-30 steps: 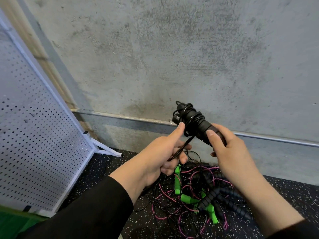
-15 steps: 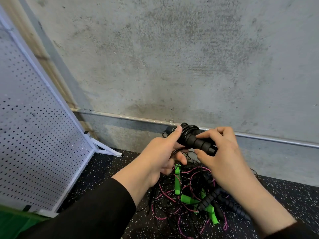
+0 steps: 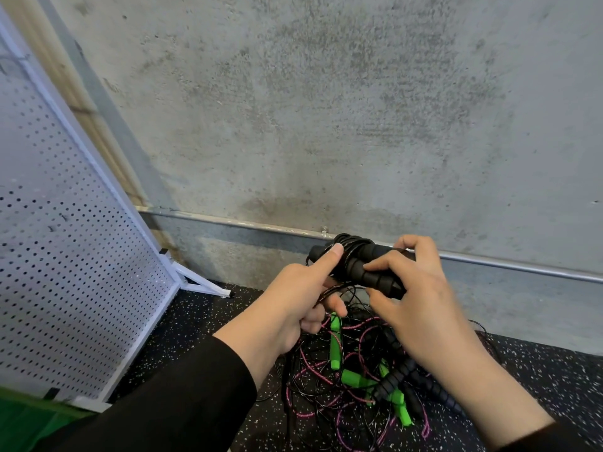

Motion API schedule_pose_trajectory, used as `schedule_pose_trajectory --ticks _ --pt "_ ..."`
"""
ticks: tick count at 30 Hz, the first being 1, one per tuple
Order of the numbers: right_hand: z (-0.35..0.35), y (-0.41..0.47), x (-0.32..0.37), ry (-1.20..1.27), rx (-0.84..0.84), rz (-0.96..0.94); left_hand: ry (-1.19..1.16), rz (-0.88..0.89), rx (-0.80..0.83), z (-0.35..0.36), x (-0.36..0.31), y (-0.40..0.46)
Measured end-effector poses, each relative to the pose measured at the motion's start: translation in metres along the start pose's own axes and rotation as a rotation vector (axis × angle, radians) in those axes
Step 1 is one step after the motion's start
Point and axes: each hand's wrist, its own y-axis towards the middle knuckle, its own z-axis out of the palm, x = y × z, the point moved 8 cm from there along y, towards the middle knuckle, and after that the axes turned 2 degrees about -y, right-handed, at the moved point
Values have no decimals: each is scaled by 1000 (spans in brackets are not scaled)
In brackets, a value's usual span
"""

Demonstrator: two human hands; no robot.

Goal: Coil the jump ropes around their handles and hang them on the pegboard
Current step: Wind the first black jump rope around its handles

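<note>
My right hand is curled round the black handles, held level in front of the wall. My left hand sits just beside them, thumb pressed on the coiled rope, fingers pinching the loose strand. The tangled rope pile lies on the floor directly under both hands.

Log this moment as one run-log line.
coiling black rope | left hand thumb pins coil on black handles | right hand grips handles | pile on floor | pegboard bare
</note>
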Motion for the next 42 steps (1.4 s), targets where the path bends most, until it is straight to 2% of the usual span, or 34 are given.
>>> schedule_pose_trajectory --ticks 5,12,16,18,22,24,27,30,37,42 --pt "0 -1 11 -31 -5 -83 -160 -46 62 5 6 0" --pt "2 0 19 -42 32 -103 -329 -90 95 8 12 0" --pt "2 -2 26 35 53 -148 -401 -90 70 4 13 6" --pt "0 -2 26 203 24 -71 -395 -42 60 0 7 7" --pt "2 -1 -4 613 -101 334 -322 43 72 2 -3 2" --pt "17 -6 -15 825 19 542 -282 83 89 7 -6 -1" --pt "40 -20 -8 1127 315 753 -197 143 114 11 -12 -4" --pt "44 -24 -2 1151 444 729 -98 175 99 8 -15 -2" --pt "41 -18 -10 1209 289 762 -16 194 99 4 -19 -2" --pt "25 -9 -18 1102 161 660 38 93 74 -4 -16 -3"
